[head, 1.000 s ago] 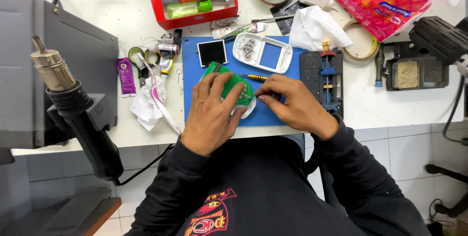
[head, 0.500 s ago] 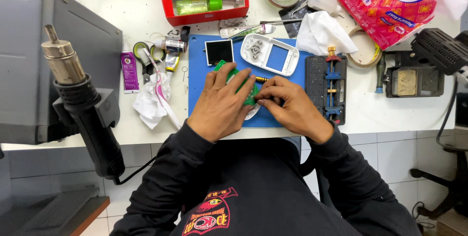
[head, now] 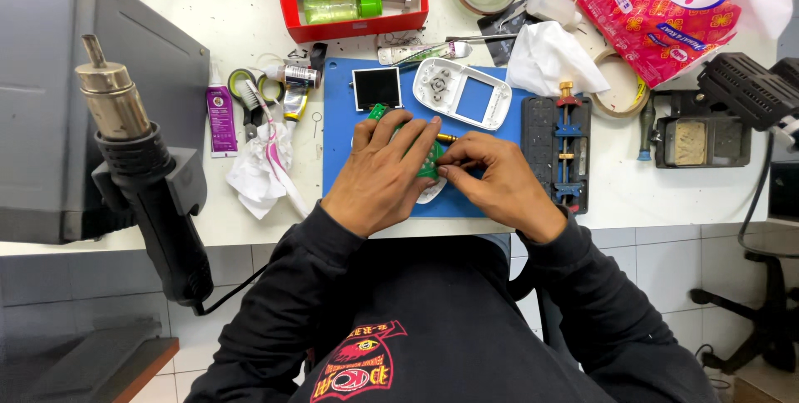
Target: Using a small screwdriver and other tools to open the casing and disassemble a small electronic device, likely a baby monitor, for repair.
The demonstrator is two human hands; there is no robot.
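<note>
Green circuit board (head: 426, 156) flat on the blue work mat (head: 341, 153), mid-table, mostly hidden under both hands. Left hand (head: 379, 172) spread over it, fingers pressing down to pin it in place. Right hand (head: 493, 177) pinched shut around a thin yellow-tipped tool (head: 448, 138), tip at the board's far edge. Probably light, stiff and fragile, that board; best gripped by the edges, clear of the components. Just beyond, a small black screen (head: 376, 89) and a white phone housing (head: 463, 93) on the mat's far side. To the right, a dark clamp jig (head: 558, 149), then crumpled white tissue (head: 549, 60) and a roll of tape (head: 622, 87). Farther back, a red tray (head: 349, 27) of tubes and pens. Far left, near the table edge, a hot-air gun (head: 137, 162) standing nozzle-up.
</note>
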